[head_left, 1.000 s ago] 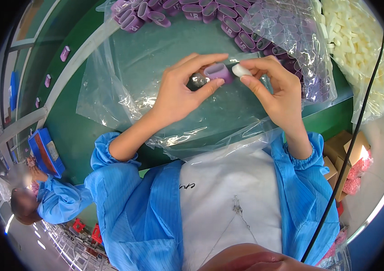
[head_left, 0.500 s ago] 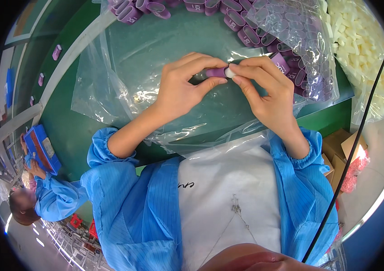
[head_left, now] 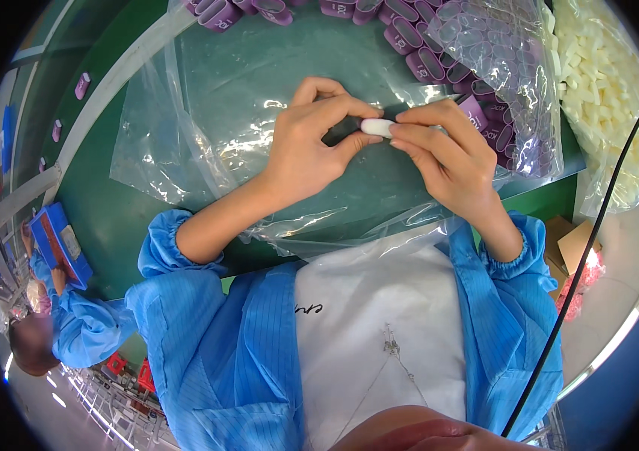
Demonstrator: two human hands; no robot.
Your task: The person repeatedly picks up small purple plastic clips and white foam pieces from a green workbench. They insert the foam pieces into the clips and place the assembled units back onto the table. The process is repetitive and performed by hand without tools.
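In front of my chest, my left hand (head_left: 306, 143) pinches a small purple casing between thumb and fingertips; mostly my fingers cover it. A white oval piece (head_left: 376, 128) sits at the casing's end, facing up toward me. How deep it sits in the casing I cannot tell. My right hand (head_left: 451, 150) has its thumb and fingers closed on the right end of that white piece. Beneath both hands lies a clear plastic sheet (head_left: 237, 98) over the green table (head_left: 113, 233).
Several purple casings (head_left: 428, 66) are heaped along the far side, partly under clear wrap (head_left: 484, 45). At far right is a bag of cream-white pieces (head_left: 605, 98). A black cable (head_left: 582, 259) crosses the right side. A co-worker (head_left: 86, 327) sits at left by a blue tray (head_left: 64, 244).
The casing has been turned, so the white piece now shows its long oval face and less purple is visible. My right hand has shifted slightly right and down.
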